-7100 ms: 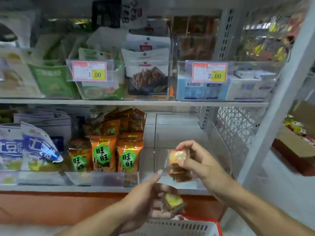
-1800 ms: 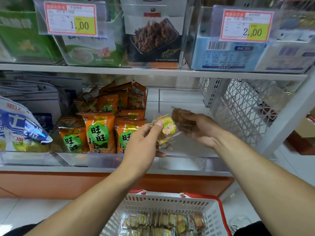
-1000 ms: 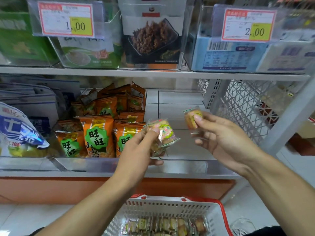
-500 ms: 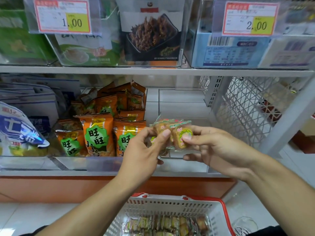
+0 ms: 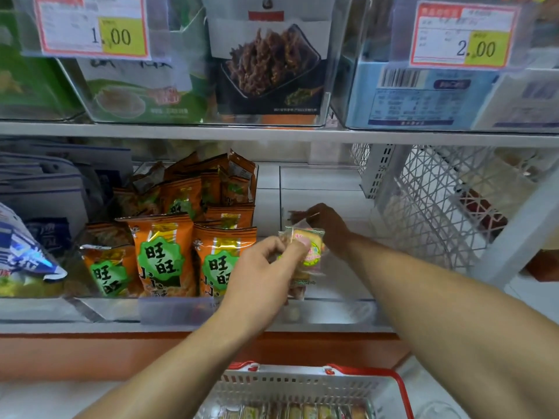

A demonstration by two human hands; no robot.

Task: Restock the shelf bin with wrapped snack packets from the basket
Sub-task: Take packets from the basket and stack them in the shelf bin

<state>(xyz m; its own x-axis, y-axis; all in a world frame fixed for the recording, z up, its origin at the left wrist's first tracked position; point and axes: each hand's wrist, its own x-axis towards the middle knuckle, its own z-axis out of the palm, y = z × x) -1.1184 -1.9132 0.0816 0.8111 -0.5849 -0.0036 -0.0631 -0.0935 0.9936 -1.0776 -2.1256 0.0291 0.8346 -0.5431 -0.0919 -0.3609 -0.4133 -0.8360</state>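
While inside clear plastic shelf bin:
Right hand: pinched clear-wrapped brown snack packet.
Left hand: gripped several clear-wrapped yellow snack packets.

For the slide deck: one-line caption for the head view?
Left hand holds snack packets; right hand places one in the clear bin.

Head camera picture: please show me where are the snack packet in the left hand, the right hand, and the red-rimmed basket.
snack packet point(image 5: 308, 247): head view, on its pink and yellow label.
left hand point(image 5: 260, 276): head view, on its back.
right hand point(image 5: 328, 226): head view, on its back, deep in the bin.
basket point(image 5: 302, 384): head view, on its white far wall.
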